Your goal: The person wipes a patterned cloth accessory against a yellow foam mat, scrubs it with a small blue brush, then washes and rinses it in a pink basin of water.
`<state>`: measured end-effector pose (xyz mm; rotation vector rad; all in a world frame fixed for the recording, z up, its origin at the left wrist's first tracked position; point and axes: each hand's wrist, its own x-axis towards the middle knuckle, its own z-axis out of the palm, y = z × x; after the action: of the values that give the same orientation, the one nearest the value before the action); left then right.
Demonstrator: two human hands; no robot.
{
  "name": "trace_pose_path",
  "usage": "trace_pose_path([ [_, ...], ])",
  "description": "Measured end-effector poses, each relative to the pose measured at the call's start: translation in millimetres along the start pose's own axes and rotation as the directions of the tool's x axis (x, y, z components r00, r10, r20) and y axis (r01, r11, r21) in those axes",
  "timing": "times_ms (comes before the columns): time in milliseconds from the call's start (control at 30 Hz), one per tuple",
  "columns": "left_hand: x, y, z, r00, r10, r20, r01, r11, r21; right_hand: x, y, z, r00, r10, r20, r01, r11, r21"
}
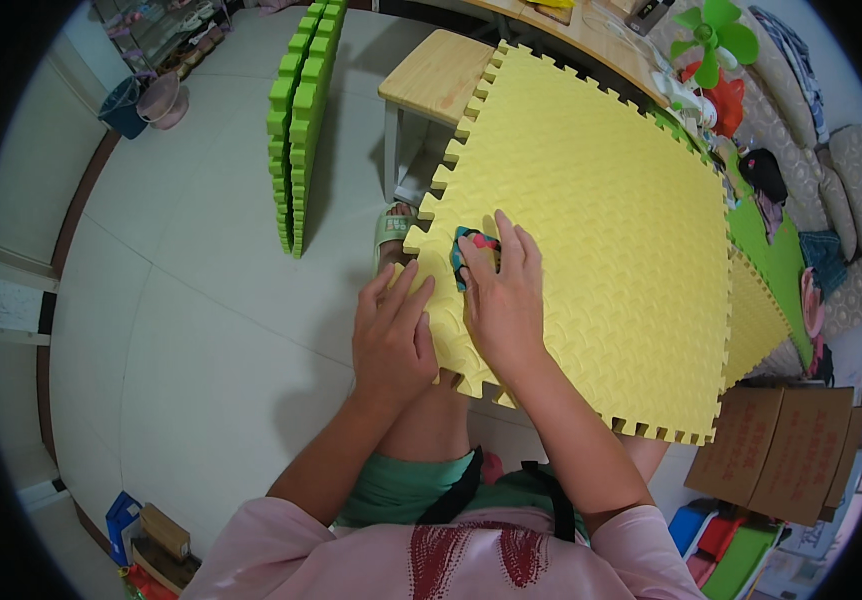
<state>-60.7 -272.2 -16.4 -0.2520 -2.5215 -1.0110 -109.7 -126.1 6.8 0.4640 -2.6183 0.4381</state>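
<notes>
A large yellow foam puzzle mat tile with toothed edges and a woven texture lies in front of me, over my lap and against a small wooden-topped stool. My right hand holds a small patterned cloth, teal, black and pink, against the tile near its left corner. Beside it, my left hand rests with fingers spread on the tile's lower left edge, holding down the surface.
Green foam tiles stand on edge on the floor at the left. A wooden table is behind the tile. A cluttered sofa and cardboard boxes are at the right. Buckets stand far left.
</notes>
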Motion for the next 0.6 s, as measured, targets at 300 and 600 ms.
trace_pose_path([
  [300,-4,-2,0,0.981,-0.193,-0.004,0.188,0.961,-0.202,-29,-19,-12,0.978,-0.076,0.196,0.052,0.991,0.123],
  [600,-2,-2,2,0.988,-0.152,-0.010,0.147,0.970,-0.193,4,2,15,0.994,-0.049,0.100,0.039,0.994,0.102],
])
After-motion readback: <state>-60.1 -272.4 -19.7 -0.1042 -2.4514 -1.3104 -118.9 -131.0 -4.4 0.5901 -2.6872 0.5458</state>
